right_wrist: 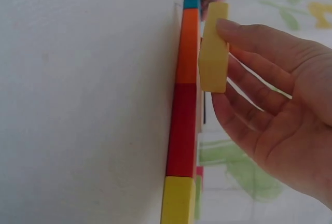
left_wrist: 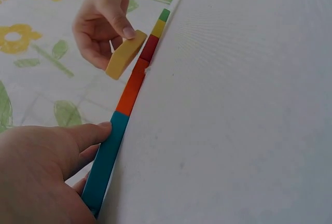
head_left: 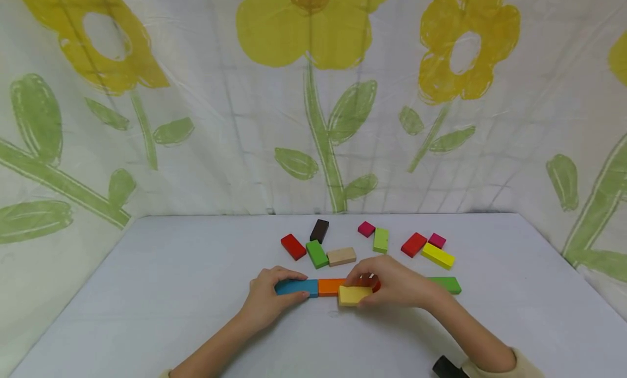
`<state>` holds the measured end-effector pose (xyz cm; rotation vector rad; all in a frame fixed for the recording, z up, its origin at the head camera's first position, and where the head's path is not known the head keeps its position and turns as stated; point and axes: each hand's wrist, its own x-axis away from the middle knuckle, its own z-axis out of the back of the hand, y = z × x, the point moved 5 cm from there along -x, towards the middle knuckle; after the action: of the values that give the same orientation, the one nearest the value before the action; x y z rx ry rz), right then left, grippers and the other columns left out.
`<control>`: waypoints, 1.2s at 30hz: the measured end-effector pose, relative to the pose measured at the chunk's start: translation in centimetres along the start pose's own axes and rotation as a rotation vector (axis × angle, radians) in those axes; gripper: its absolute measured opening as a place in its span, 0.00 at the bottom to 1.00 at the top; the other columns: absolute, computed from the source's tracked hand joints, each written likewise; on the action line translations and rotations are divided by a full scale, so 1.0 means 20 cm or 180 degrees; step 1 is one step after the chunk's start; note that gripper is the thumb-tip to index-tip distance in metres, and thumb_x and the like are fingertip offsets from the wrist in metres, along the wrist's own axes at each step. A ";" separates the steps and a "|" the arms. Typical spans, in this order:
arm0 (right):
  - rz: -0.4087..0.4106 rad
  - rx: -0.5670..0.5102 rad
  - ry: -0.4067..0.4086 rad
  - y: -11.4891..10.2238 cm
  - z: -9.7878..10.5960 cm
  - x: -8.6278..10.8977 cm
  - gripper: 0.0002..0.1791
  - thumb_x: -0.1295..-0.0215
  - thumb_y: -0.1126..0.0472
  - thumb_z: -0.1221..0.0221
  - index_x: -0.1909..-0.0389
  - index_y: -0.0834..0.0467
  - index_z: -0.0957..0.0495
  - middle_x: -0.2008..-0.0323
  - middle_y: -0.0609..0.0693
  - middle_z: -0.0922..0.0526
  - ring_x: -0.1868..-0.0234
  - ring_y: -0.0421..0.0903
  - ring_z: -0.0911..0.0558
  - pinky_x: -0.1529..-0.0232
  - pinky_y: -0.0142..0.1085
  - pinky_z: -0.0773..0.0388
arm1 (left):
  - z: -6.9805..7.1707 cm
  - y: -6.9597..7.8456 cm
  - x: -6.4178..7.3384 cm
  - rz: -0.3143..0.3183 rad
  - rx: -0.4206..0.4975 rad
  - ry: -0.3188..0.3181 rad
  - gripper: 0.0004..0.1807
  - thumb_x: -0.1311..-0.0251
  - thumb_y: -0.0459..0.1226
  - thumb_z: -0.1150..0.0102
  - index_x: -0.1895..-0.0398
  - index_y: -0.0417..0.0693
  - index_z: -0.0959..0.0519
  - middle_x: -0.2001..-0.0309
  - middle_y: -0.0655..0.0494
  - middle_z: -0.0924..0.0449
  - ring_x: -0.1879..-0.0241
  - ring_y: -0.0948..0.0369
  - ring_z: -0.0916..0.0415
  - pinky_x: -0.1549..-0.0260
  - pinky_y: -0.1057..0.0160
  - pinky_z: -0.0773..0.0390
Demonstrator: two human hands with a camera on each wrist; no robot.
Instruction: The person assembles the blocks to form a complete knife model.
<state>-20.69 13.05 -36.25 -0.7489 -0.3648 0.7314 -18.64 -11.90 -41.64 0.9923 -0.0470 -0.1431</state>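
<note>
A row of toy blocks lies end to end across the white table: blue point(head_left: 302, 287), orange point(head_left: 330, 286), red point(right_wrist: 181, 130), yellow point(right_wrist: 177, 200) and green point(head_left: 447, 284). My left hand point(head_left: 266, 299) grips the blue block at the row's left end, thumb on the near side and fingers on the far side. Between thumb and fingers, my right hand point(head_left: 394, 282) pinches a pale yellow block point(head_left: 355, 296) above the row, close to the orange and red blocks. In the head view the right hand hides the row's yellow block and most of the red one.
Behind the row lie several loose blocks, among them red point(head_left: 293, 247), dark brown point(head_left: 319, 231), green point(head_left: 317, 254), tan point(head_left: 342, 256), lime point(head_left: 380, 240) and yellow point(head_left: 438, 256). A black object point(head_left: 447, 367) is beside the right sleeve. A flower-printed curtain point(head_left: 220, 122) hangs behind the table.
</note>
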 end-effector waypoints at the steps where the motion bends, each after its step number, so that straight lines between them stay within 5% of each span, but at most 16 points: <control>1: -0.0038 -0.0008 -0.0001 0.00 -0.01 0.00 0.16 0.38 0.60 0.25 0.50 0.53 0.13 0.54 0.43 0.13 0.54 0.41 0.20 0.53 0.32 0.17 | 0.00 0.00 0.00 0.0000 -0.0003 -0.0005 0.13 0.41 0.42 0.22 0.53 0.57 0.09 0.50 0.59 0.15 0.43 0.52 0.30 0.50 0.46 0.33; 36: -0.0105 -0.0016 0.0011 0.04 -0.09 -0.03 0.13 0.40 0.62 0.24 0.56 0.52 0.13 0.62 0.41 0.20 0.60 0.39 0.23 0.60 0.30 0.21 | 0.00 0.00 0.00 -0.0083 -0.0035 0.0011 0.12 0.41 0.42 0.23 0.53 0.58 0.09 0.51 0.60 0.14 0.46 0.54 0.29 0.48 0.45 0.37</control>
<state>-20.46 12.08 -38.12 -0.7471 -0.3750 0.6983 -18.71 -11.98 -41.69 0.9824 -0.0301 -0.1652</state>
